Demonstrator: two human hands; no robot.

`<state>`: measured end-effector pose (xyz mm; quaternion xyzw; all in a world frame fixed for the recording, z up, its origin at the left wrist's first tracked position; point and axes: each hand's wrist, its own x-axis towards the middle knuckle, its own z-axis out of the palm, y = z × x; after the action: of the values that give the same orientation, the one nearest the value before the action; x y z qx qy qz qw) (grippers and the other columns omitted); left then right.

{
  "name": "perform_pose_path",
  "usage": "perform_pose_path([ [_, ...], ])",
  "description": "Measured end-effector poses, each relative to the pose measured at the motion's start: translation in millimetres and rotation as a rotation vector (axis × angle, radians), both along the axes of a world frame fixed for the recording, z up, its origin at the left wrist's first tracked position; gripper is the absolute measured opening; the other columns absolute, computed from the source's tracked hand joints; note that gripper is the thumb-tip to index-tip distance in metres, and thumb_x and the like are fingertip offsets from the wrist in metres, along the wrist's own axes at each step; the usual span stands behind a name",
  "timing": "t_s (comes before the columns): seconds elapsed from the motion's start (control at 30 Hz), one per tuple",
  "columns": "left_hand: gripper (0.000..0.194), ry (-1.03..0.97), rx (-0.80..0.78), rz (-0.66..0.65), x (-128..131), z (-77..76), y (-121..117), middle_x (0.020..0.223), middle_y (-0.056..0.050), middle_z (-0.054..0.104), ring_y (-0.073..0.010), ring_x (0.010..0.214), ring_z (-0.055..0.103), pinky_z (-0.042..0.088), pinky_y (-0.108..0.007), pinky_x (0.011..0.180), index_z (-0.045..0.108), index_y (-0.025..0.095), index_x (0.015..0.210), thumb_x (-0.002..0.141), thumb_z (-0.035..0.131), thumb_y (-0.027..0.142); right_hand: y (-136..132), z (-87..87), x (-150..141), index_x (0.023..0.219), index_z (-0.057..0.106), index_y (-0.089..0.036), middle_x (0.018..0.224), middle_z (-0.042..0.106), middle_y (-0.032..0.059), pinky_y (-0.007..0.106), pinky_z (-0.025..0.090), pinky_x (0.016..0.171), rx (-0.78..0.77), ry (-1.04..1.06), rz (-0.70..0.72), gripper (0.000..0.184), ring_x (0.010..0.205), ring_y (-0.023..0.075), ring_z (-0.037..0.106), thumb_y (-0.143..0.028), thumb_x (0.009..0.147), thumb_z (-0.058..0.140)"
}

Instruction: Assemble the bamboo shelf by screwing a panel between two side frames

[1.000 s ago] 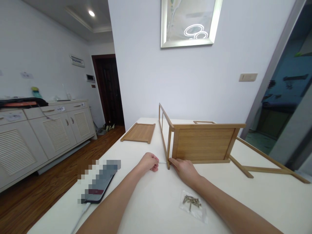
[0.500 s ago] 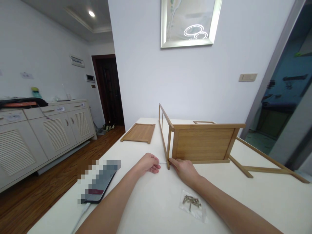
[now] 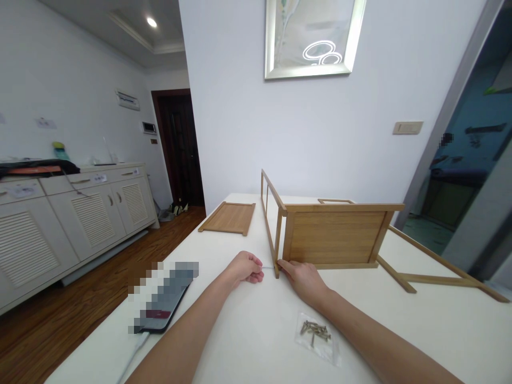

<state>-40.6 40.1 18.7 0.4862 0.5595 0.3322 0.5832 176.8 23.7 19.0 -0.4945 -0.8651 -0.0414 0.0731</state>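
Observation:
My left hand (image 3: 245,268) is closed around a thin pale metal shaft, which looks like a hex key (image 3: 268,267); its grip end is hidden by my fingers. The shaft's far end meets the lower near corner of an upright open wooden frame (image 3: 277,240). On the other side of that corner, my right hand (image 3: 306,280) grips the bottom edge of a wooden panel (image 3: 334,237). The panel stands on its long edge, at an angle to the frame. Below my right wrist lies a clear bag of screws (image 3: 315,332).
A second wooden panel (image 3: 228,217) lies flat at the back left of the white table (image 3: 236,341). More wooden frame pieces (image 3: 438,279) lie on the right. A phone (image 3: 168,298) with a charging cable (image 3: 136,349) rests near the left edge. The wall stands behind the table.
My left hand's fingers have shifted slightly around the hex key, uncurling a little. My right hand, the frame and the panel stay in place.

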Motion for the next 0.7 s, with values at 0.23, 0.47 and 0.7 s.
perform_pose_path([
  [0.23,0.014,0.049,0.024,-0.01,2,1.7,-2,0.063,-0.005,0.068,-0.0138,0.054,0.065,0.048,-0.022,0.05,0.054,0.013,0.079,0.07,0.063,0.006,0,0.8,1,0.126,0.054,-0.027,0.098,0.07,0.0059,0.026,0.036,0.067,0.006,-0.001,0.011,0.037,0.084,0.0191,0.064,-0.022,0.096,0.033],
  [0.47,0.008,0.13,0.064,-0.046,5,8.8,-7,0.058,0.0,0.063,-0.0107,0.044,0.059,0.044,-0.02,0.044,0.055,0.014,0.076,0.074,0.063,0.013,1,-0.9,1,0.127,0.054,-0.027,0.1,0.07,0.0057,0.026,0.037,0.067,0.01,0.002,0.012,0.038,0.086,0.0191,0.065,-0.02,0.095,0.034],
  [0.7,0.015,0.229,0.117,-0.041,3,10.6,-9,0.056,0.002,0.061,-0.0103,0.043,0.058,0.04,-0.019,0.04,0.057,0.014,0.076,0.067,0.069,0.013,1,-1.3,0,0.126,0.054,-0.026,0.098,0.071,0.0052,0.026,0.036,0.065,0.019,0.005,0.015,0.037,0.084,0.0197,0.065,-0.02,0.095,0.034],
])
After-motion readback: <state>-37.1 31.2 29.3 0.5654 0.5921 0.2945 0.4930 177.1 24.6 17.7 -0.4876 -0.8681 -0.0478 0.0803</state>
